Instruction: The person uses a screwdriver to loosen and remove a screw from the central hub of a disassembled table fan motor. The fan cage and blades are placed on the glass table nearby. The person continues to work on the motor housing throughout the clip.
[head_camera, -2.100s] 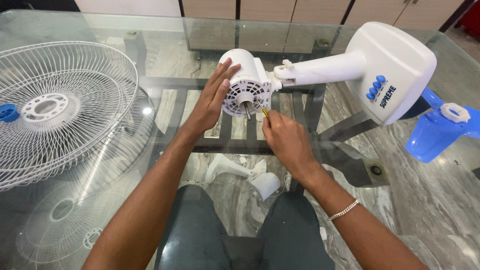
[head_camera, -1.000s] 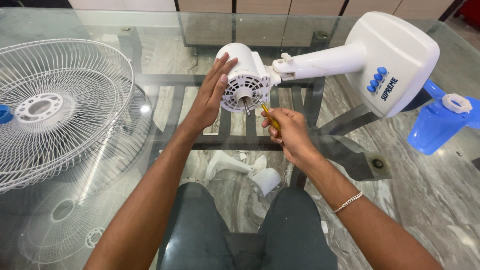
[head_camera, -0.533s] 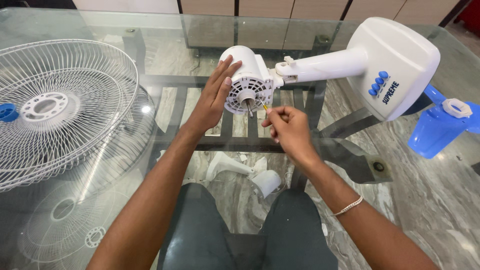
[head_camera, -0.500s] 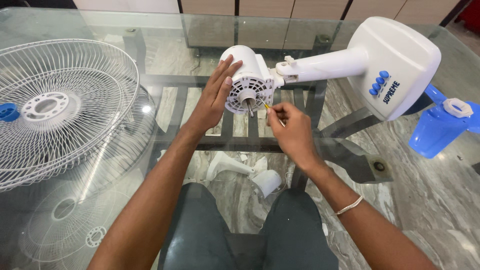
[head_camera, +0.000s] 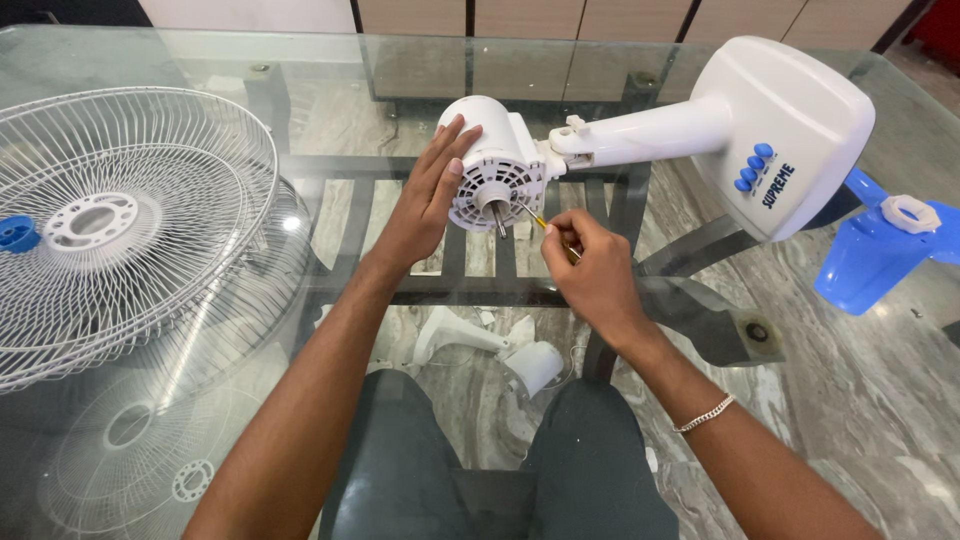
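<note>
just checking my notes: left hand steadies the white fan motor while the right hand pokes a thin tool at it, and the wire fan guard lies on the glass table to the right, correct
Not quite. The guard lies to the left on the glass table, as the head view shows. The rest holds: the left hand steadies the motor and the right hand pokes a thin tool at it.

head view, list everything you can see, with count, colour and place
fan motor housing: 1, white, table centre, lying on its side
fan base: 1, white with blue buttons, upper right
wire fan guards: 2, white, stacked at left
blue cap: 1, far left edge
fan blade: 1, blue with white nut, right edge
glass table: 1, clear
screwdriver: 1, yellowish, at motor face
left hand: on the housing
right hand: holds the screwdriver
</note>
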